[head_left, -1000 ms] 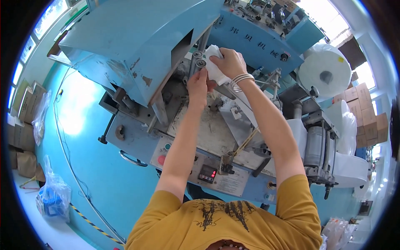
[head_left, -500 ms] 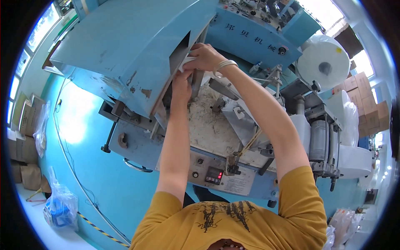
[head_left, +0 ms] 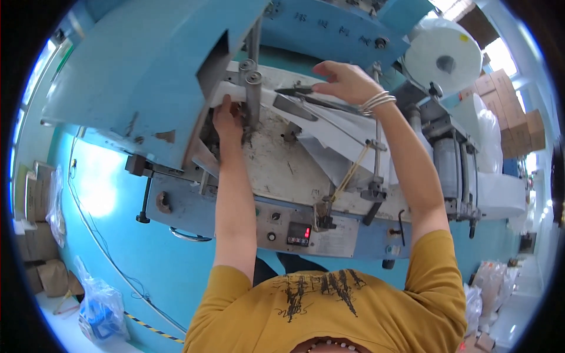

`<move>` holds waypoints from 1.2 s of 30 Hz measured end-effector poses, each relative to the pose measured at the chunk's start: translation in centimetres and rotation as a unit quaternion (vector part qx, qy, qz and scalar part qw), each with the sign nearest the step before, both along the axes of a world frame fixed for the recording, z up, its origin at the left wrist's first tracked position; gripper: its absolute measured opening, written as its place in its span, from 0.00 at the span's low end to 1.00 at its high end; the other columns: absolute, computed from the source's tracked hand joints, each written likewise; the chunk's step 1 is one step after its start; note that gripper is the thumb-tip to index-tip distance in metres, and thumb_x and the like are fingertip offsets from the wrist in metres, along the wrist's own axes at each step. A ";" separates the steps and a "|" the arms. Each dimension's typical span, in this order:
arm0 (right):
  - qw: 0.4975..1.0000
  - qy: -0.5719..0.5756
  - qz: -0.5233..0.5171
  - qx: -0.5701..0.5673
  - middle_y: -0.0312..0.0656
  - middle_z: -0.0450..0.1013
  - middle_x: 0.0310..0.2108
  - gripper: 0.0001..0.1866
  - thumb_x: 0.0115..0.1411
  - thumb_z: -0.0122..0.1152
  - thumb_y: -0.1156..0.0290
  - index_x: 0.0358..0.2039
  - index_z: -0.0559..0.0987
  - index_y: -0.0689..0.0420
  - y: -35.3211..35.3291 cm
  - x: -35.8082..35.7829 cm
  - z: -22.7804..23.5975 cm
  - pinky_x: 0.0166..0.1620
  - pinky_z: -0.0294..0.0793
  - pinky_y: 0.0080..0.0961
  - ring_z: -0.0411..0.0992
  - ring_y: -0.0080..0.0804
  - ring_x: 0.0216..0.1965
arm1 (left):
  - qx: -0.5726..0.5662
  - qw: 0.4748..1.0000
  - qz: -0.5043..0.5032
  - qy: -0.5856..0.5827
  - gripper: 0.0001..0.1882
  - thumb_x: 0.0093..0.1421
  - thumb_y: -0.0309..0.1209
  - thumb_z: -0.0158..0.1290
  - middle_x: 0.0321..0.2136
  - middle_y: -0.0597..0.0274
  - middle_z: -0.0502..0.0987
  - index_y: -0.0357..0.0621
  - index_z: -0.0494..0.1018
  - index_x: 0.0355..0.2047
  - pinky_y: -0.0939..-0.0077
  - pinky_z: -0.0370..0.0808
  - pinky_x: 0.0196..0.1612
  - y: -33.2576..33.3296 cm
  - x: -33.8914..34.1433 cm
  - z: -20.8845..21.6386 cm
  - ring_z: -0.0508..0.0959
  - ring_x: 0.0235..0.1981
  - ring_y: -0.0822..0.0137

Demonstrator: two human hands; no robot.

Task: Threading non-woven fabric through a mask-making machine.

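Observation:
My left hand [head_left: 228,122] is at the edge of the blue machine cover, its fingers closed on a white sheet [head_left: 229,93] beside upright metal rollers [head_left: 253,97]. Part of that hand's grip is hidden by the sheet and the machine. Further right, my right hand [head_left: 348,83] hovers with thumb and forefinger apart, nothing between them, and metal bangles on the wrist. Just below it lie dark pointed guide plates [head_left: 297,107]. From the guides a wide white web [head_left: 341,129] runs back to the right, under my right forearm.
The large blue cover [head_left: 141,70] overhangs the left side. A control panel [head_left: 300,232] with a lit display faces me. Metal rods with a yellow cord [head_left: 350,173] stand at the bed's middle. A big white roll [head_left: 444,62] and stacked cartons [head_left: 506,112] are at right.
My right hand has let go of the white sheet and moved right, over the guide plates. My left hand stays at the sheet, while the view has shifted, showing the rollers and web.

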State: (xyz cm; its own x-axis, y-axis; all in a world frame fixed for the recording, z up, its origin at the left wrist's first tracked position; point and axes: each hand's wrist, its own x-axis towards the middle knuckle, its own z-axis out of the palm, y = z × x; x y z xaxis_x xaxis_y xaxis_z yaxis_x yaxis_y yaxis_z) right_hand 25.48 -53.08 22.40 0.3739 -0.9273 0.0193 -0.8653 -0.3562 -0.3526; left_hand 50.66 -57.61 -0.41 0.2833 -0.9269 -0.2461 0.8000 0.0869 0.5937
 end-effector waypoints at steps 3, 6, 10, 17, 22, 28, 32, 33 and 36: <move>0.996 -0.063 -0.070 -0.004 0.41 0.72 0.34 0.19 0.50 0.57 0.63 0.40 0.72 0.58 3.4 -3.7 0.2 0.40 0.68 0.22 0.70 0.26 0.35 | 0.006 1.000 -0.021 0.007 0.09 0.54 0.32 0.50 0.26 0.63 0.71 0.44 0.67 0.34 0.82 0.66 0.19 0.4 0.0 2.0 0.71 0.24 0.72; 0.965 -0.225 -0.129 -0.047 0.36 0.72 0.30 0.13 0.52 0.56 0.67 0.37 0.74 0.59 6.4 -6.9 1.0 0.37 0.67 0.16 0.68 0.19 0.31 | -0.032 0.996 -0.065 0.061 0.11 0.54 0.33 0.50 0.29 0.62 0.72 0.44 0.67 0.37 0.82 0.66 0.19 -1.8 2.6 0.3 0.71 0.26 0.71; 0.930 -0.268 -0.231 -0.096 0.32 0.71 0.28 0.12 0.53 0.55 0.67 0.36 0.74 0.59 11.7 -12.8 1.4 0.31 0.66 0.12 0.67 0.15 0.29 | -0.094 0.966 -0.129 0.203 0.11 0.56 0.35 0.47 0.29 0.62 0.72 0.44 0.67 0.37 0.82 0.67 0.20 -2.9 2.7 -0.3 0.71 0.25 0.70; 0.908 -0.253 -0.329 0.049 0.32 0.71 0.25 0.11 0.53 0.54 0.67 0.35 0.75 0.59 18.1 -18.2 -4.1 0.29 0.65 0.12 0.67 0.15 0.27 | -0.073 0.978 -0.060 0.184 0.14 0.59 0.39 0.42 0.29 0.62 0.73 0.42 0.68 0.36 0.81 0.71 0.23 -2.8 3.1 0.9 0.72 0.25 0.68; 0.940 -0.182 -0.285 -0.038 0.39 0.73 0.32 0.14 0.52 0.53 0.65 0.38 0.73 0.58 15.5 -19.0 -8.4 0.34 0.68 0.20 0.70 0.31 0.31 | -0.179 0.932 -0.181 0.257 0.12 0.59 0.35 0.42 0.33 0.59 0.72 0.40 0.66 0.38 0.75 0.73 0.30 -4.4 4.3 -1.2 0.73 0.33 0.65; 0.976 -0.100 -0.166 -0.102 0.42 0.64 0.46 0.20 0.50 0.56 0.61 0.43 0.70 0.55 9.2 -18.6 -10.8 0.44 0.64 0.27 0.59 0.37 0.50 | -0.074 0.974 -0.108 0.184 0.13 0.57 0.28 0.44 0.38 0.47 0.68 0.36 0.62 0.42 0.71 0.72 0.35 -1.8 2.8 1.3 0.70 0.36 0.57; 0.981 -0.120 -0.153 -0.016 0.44 0.69 0.40 0.20 0.46 0.60 0.59 0.37 0.73 0.57 7.1 -18.4 -9.5 0.42 0.66 0.28 0.65 0.37 0.43 | -0.075 0.974 -0.154 0.151 0.14 0.56 0.28 0.46 0.39 0.50 0.69 0.37 0.63 0.42 0.70 0.72 0.38 -1.3 3.2 1.7 0.70 0.40 0.59; 0.974 -0.130 -0.177 0.062 0.44 0.71 0.36 0.19 0.45 0.61 0.59 0.34 0.75 0.58 7.1 -18.1 -9.0 0.41 0.66 0.27 0.68 0.36 0.40 | -0.074 0.976 -0.145 0.144 0.14 0.56 0.28 0.46 0.39 0.50 0.69 0.37 0.63 0.42 0.70 0.72 0.38 -1.1 4.1 1.4 0.70 0.40 0.59; 0.973 -0.176 -0.151 -0.010 0.41 0.71 0.27 0.14 0.45 0.62 0.64 0.29 0.76 0.60 7.8 -19.3 -9.4 0.35 0.66 0.23 0.69 0.32 0.31 | -0.087 0.987 -0.087 0.105 0.14 0.56 0.29 0.46 0.39 0.52 0.70 0.37 0.64 0.42 0.70 0.71 0.40 -0.9 2.1 2.2 0.70 0.42 0.60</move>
State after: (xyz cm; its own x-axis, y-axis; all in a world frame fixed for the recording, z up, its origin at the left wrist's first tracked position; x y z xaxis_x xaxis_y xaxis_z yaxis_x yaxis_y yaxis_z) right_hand 6.14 -45.24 13.01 0.0523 -0.9918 0.1168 -0.7587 -0.1155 -0.6411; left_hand 52.73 -58.52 1.79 0.0753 -0.9906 -0.1144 0.9155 0.0232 0.4017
